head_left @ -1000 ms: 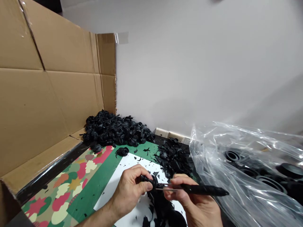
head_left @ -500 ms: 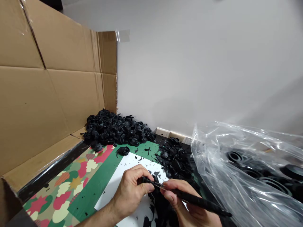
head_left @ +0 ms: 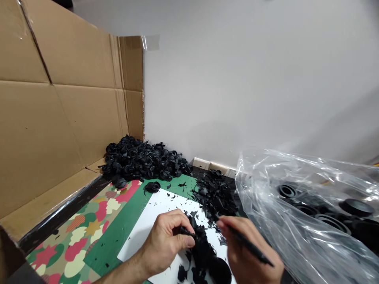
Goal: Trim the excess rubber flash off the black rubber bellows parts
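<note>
Brown corrugated cardboard (head_left: 59, 118) walls the back-left corner, behind a heap of black ribbed rubber bellows (head_left: 142, 165). To the right, a pile of black rubber trimmings (head_left: 214, 195) lies beside a clear plastic bag (head_left: 296, 197) of black rubber rings (head_left: 286, 191). Above a white sheet (head_left: 156, 221), the left hand (head_left: 164, 244) pinches a small black rubber part (head_left: 185, 231) trailing shreds; the right hand (head_left: 248, 248) grips a slim black-handled tool (head_left: 248, 244) nearby, fingers closed narrowly around it.

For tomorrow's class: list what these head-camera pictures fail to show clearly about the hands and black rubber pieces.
Head view:
- Tip of the black tool in the right hand: hidden by fingers.
- Gripped end of the rubber piece in the left hand: hidden by fingers.
- Rings in the plastic bag: blurred by glare.
- White sheet's lower edge: cut off by frame.
</note>
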`<action>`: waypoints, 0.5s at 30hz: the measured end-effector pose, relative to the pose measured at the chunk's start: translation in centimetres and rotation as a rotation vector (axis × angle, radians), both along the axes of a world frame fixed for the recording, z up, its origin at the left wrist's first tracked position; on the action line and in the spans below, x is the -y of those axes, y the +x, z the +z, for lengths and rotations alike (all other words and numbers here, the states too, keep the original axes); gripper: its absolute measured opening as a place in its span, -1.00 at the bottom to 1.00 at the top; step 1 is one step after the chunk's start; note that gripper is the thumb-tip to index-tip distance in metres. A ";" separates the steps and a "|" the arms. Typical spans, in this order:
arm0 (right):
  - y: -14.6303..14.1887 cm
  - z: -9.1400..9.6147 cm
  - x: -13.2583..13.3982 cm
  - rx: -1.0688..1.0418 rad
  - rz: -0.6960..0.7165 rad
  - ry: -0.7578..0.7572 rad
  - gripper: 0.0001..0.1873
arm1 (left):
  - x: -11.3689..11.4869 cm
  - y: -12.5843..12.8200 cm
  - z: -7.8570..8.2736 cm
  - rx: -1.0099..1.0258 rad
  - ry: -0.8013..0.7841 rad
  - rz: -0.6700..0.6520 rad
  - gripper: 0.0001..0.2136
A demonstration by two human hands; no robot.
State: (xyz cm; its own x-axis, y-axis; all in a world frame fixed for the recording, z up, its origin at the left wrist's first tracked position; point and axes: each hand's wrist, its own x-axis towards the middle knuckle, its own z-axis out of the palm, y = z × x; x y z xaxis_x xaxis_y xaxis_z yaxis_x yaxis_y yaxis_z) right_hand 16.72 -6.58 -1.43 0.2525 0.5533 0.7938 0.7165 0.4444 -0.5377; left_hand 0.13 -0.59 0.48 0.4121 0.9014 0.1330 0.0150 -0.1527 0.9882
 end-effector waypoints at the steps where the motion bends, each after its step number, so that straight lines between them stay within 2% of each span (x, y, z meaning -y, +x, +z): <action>1: 0.6 -0.3 -0.1 -0.042 -0.084 -0.013 -0.91 | -0.1 0.0 0.0 0.017 -0.035 -0.003 -0.97; 4: 1.4 -1.0 -0.4 -0.313 -0.141 -0.170 -0.82 | -0.3 0.0 -0.1 0.040 -0.160 -0.016 -0.91; 6: 0.8 -1.1 -0.4 -0.476 -0.108 -0.245 -0.73 | -0.4 -0.1 0.0 0.042 -0.204 -0.019 -0.88; 9: -0.6 -0.8 -0.1 -0.666 -0.039 -0.279 -0.67 | -0.4 -0.1 0.0 0.049 -0.195 -0.015 -0.86; 12: -1.6 -0.5 0.1 -0.721 0.032 -0.268 -0.69 | -0.4 -0.2 0.1 0.059 -0.196 -0.015 -0.84; 15: -1.8 -0.5 0.2 -0.728 0.046 -0.271 -0.71 | -0.4 -0.2 0.0 0.061 -0.197 0.005 -0.82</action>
State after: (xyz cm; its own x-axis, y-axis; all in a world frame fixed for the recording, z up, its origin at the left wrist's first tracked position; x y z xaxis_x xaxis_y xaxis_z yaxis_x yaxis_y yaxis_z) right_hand 14.89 -6.74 -1.93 0.6300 0.7271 0.2727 0.1255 0.2512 -0.9598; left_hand -0.09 -0.16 0.50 0.4038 0.9146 -0.0214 -0.0458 0.0436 0.9980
